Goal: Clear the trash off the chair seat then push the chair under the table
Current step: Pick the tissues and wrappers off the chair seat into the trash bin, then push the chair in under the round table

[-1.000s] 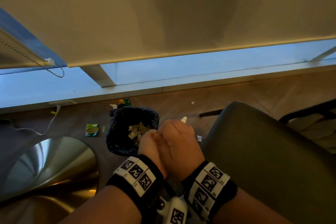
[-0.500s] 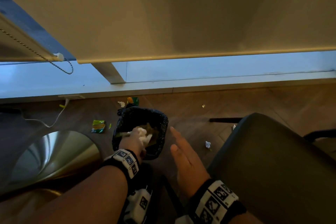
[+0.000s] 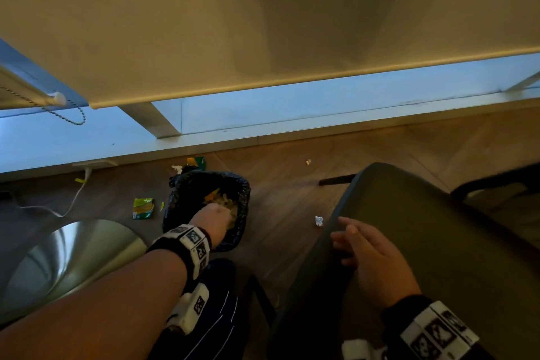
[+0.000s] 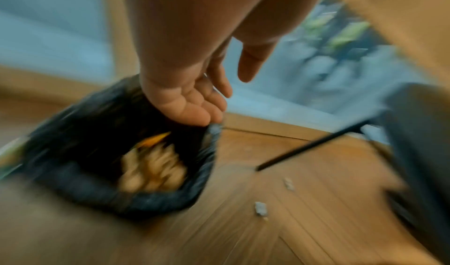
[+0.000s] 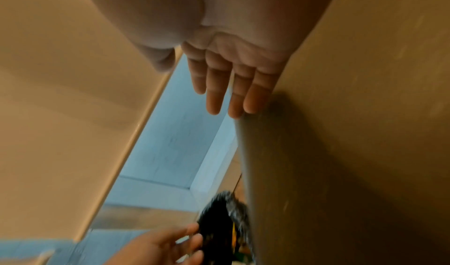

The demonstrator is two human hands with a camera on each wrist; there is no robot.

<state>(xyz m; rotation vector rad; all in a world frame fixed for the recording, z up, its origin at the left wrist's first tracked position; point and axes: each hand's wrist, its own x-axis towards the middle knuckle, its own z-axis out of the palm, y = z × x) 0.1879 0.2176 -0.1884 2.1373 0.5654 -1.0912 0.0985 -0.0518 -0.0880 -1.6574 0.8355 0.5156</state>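
The dark grey chair seat (image 3: pixel 432 231) fills the right side, and I see no trash on the part that shows. My right hand (image 3: pixel 346 238) rests on the seat's left edge with straight fingers (image 5: pixel 253 103) and holds nothing. My left hand (image 3: pixel 216 218) hangs over the black-lined trash bin (image 3: pixel 187 202), palm down. The left wrist view is blurred, but it shows that hand (image 4: pixel 219 99) relaxed and empty above crumpled paper (image 4: pixel 151 171) in the bin (image 4: pixel 80 144).
A paper scrap (image 3: pixel 319 221) lies on the wooden floor between bin and chair, with a smaller bit (image 3: pixel 308 161) further back. A green wrapper (image 3: pixel 143 207) lies left of the bin. The shiny metal table base (image 3: pixel 70 257) sits at left, with a white cable (image 3: pixel 73 202) behind it.
Both hands were together over the bin. My left hand then held white paper over it and is now empty. My right hand moved right onto the chair seat edge.
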